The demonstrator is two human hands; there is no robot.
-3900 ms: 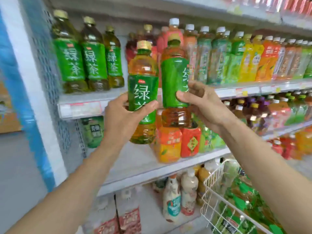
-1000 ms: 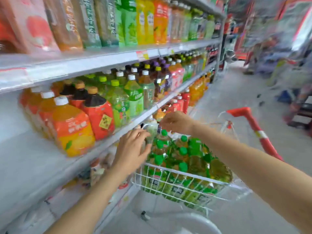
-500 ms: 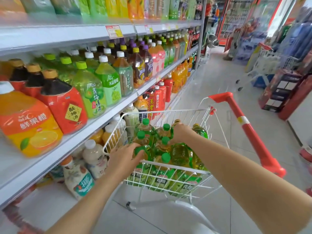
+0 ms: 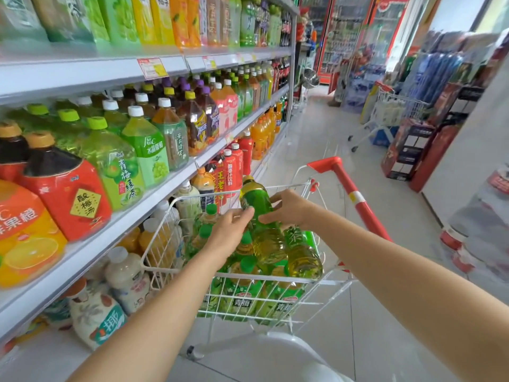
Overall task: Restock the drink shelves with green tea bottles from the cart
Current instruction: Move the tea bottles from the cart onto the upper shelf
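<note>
- Right hand grips a green tea bottle round its green label: fingers curled over the far side, thumb on the near side.
- Left hand: fingers nearly straight, tips pressed to the label's left side. It steadies rather than wraps, as far as shows.
- The bottle is tilted, cap toward the far rim of the wire cart. It is raised above the pile at mid-basket, its amber base low among the stock.
- A second tea bottle lies slanted on the pile under the right wrist, near the cart's right rim. Cannot tell whether the hand touches it.
- Green-capped bottles stand packed along the cart's left side, next to the drink shelves.
- Step judged: lifting stock out of the cart; shelving not yet done.
- Risk 1: the label film looks smooth and the bottle is full and tilted. A one-hand grip with only fingertip support could let it slide back onto the pile.
- Risk 2: drawing the base out may dislodge the slanted bottle, which could roll over the right rim to the floor.
- Risk 3: the cart is wheeled and the red handle is unheld, so a snag on the wire could shove it away.
</note>
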